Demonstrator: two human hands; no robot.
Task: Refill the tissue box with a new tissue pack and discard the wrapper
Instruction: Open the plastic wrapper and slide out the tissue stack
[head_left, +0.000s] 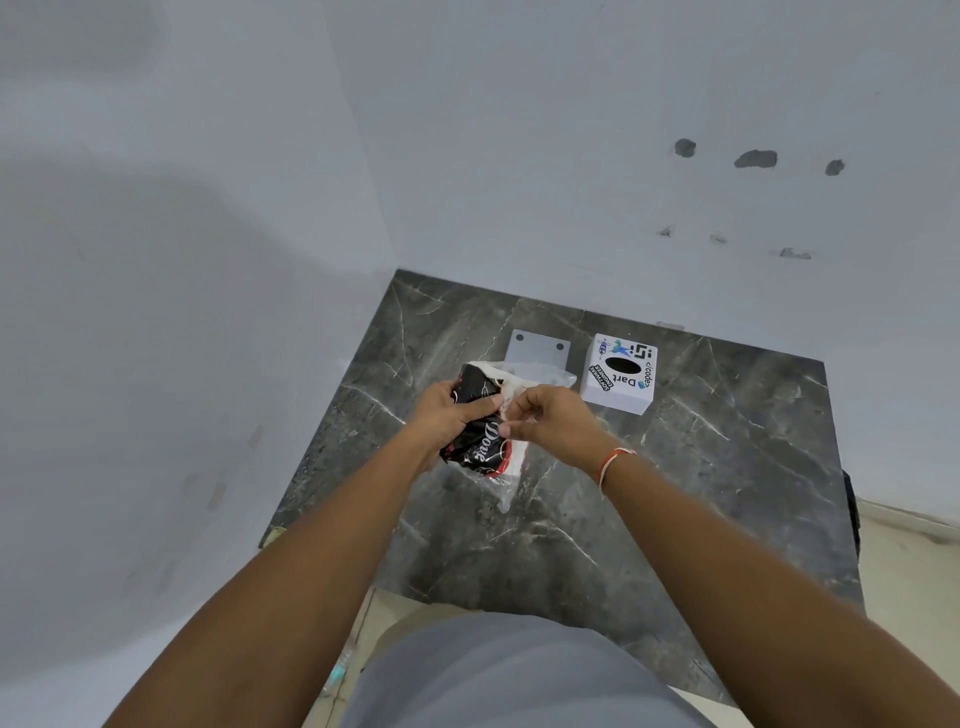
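Above the dark marble tabletop, the left hand grips a black tissue pack while the right hand pinches what seems to be its clear wrapper. Behind them lies a flat white panel, partly hidden by the wrapper. The stickered white tissue box stands just right of the panel, apart from the hands.

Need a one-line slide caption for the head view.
Left hand grips black tissue pack; right hand pinches its wrapper; tissue box beside.

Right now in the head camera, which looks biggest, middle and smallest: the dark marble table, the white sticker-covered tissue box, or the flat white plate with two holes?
1. Dark marble table, by far.
2. White sticker-covered tissue box.
3. Flat white plate with two holes, though partly hidden.
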